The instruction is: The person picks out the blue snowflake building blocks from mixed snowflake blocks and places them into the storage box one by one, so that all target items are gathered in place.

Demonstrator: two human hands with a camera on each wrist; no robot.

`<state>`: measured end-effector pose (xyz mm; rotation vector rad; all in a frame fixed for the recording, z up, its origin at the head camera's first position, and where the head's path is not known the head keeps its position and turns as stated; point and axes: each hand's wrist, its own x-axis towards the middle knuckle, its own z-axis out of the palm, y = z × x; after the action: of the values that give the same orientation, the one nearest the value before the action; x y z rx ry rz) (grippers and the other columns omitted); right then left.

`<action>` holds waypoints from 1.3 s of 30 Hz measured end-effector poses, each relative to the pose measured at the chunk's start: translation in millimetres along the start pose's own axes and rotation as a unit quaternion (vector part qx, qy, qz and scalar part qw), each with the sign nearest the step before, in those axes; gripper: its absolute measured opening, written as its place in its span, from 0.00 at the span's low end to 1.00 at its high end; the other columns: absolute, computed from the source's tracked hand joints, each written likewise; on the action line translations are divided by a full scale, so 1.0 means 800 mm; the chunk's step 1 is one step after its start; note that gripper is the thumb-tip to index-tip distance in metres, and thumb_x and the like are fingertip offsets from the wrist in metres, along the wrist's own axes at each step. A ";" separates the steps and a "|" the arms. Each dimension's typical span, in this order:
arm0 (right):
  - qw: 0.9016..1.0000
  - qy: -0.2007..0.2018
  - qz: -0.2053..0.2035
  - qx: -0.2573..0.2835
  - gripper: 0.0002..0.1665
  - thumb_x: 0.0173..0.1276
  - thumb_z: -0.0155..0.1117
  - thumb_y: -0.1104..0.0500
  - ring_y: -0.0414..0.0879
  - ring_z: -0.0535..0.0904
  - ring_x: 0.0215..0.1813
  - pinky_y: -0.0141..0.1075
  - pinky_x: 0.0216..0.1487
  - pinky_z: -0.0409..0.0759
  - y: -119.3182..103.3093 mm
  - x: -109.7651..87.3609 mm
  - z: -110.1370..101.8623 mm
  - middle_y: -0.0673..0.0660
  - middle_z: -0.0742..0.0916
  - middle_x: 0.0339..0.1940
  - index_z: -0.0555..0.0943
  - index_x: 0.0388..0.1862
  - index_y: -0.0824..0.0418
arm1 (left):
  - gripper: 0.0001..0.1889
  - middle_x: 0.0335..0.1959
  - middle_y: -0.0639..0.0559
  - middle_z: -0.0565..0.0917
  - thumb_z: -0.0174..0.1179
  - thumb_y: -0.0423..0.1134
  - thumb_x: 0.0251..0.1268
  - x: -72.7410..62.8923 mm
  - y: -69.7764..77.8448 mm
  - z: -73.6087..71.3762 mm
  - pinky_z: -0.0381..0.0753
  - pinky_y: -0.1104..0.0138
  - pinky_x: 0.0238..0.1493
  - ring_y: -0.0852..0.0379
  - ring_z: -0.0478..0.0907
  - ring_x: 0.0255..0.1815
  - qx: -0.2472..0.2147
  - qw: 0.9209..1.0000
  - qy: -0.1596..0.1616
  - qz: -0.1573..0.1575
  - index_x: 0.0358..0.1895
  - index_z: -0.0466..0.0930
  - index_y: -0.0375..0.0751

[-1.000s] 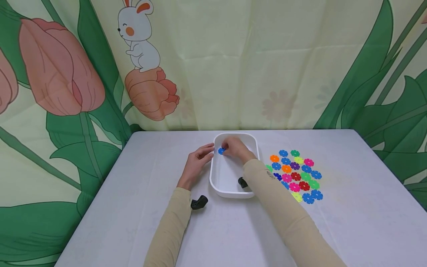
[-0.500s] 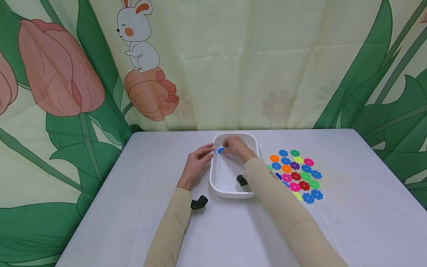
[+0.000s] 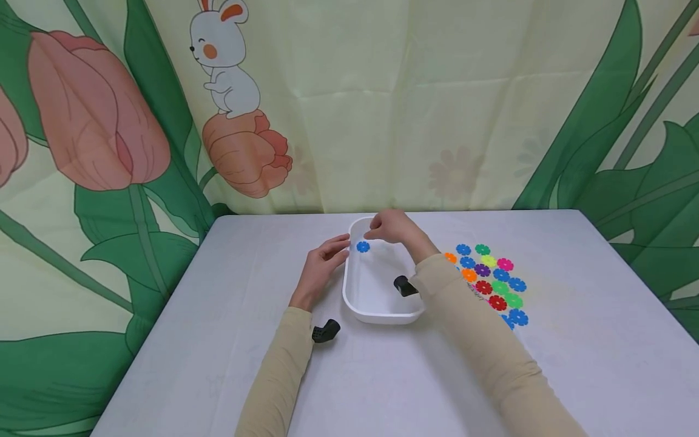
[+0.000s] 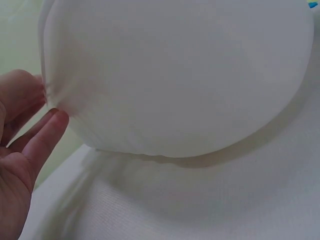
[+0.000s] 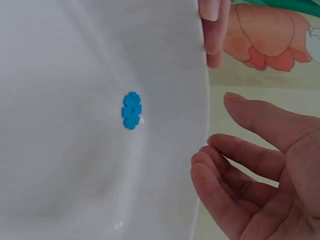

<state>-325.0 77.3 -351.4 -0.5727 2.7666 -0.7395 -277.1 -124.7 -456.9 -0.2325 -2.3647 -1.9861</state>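
Observation:
A blue flower-shaped disc (image 3: pixel 363 246) lies inside a white tray (image 3: pixel 382 318), near its left wall. In the right wrist view the same blue disc (image 5: pixel 132 110) rests flat on the tray's floor. My right hand (image 3: pixel 397 227) hovers over the tray's far end, just right of the disc. Its thumb and fingertips are apart with nothing between them, as the right wrist view of the right hand (image 5: pixel 265 165) shows. My left hand (image 3: pixel 319 270) touches the tray's left side with its fingertips. In the left wrist view, the left hand's fingers (image 4: pixel 47 140) lie against the outer wall.
Several coloured flower-shaped discs (image 3: pixel 483 287) lie spread right of the tray, partly hidden by my right sleeve (image 3: pixel 475 340). Black camera mounts (image 3: pixel 326 331) stick out at the wrists. A printed curtain (image 3: pixel 382 121) hangs behind the white-covered table (image 3: pixel 590 315).
My right hand has let go of the blue disc and moved up and right, leaving the disc on the tray floor. The left hand has stayed at the tray's side.

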 end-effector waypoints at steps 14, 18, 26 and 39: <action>0.997 0.072 -0.010 0.039 0.26 0.67 0.66 0.53 0.56 0.78 0.55 0.48 0.57 0.78 0.023 -0.078 -0.041 0.63 0.83 0.52 0.79 0.58 0.68 | 0.18 0.61 0.66 0.77 0.63 0.42 0.67 0.001 0.000 0.002 0.72 0.64 0.65 0.63 0.70 0.66 -0.004 1.000 0.001 -0.004 0.58 0.82 0.41; 0.995 0.087 0.012 0.044 0.26 0.68 0.64 0.52 0.56 0.77 0.55 0.49 0.56 0.79 0.044 -0.108 -0.046 0.63 0.83 0.52 0.78 0.60 0.67 | 0.18 0.61 0.66 0.77 0.63 0.41 0.67 0.001 0.001 0.002 0.72 0.65 0.64 0.63 0.70 0.65 -0.006 1.000 0.003 -0.003 0.57 0.82 0.41; 0.993 0.102 0.057 0.032 0.29 0.68 0.65 0.51 0.60 0.77 0.55 0.48 0.49 0.84 0.086 -0.161 -0.047 0.65 0.82 0.52 0.76 0.62 0.67 | 0.18 0.61 0.66 0.77 0.63 0.41 0.67 -0.001 0.003 0.002 0.72 0.64 0.65 0.63 0.70 0.66 0.001 1.000 0.007 -0.005 0.57 0.82 0.41; 0.989 0.110 0.095 0.007 0.37 0.63 0.70 0.50 0.66 0.75 0.55 0.52 0.47 0.84 0.163 -0.228 -0.043 0.71 0.80 0.54 0.72 0.65 0.70 | 0.17 0.62 0.66 0.76 0.63 0.41 0.67 -0.003 0.004 0.002 0.74 0.65 0.63 0.62 0.70 0.66 0.001 1.000 0.005 -0.009 0.57 0.82 0.43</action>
<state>-212.2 272.9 -370.0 -0.2319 2.9595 -0.8218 -274.3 -122.6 -454.6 -0.2006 -2.3718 -1.9873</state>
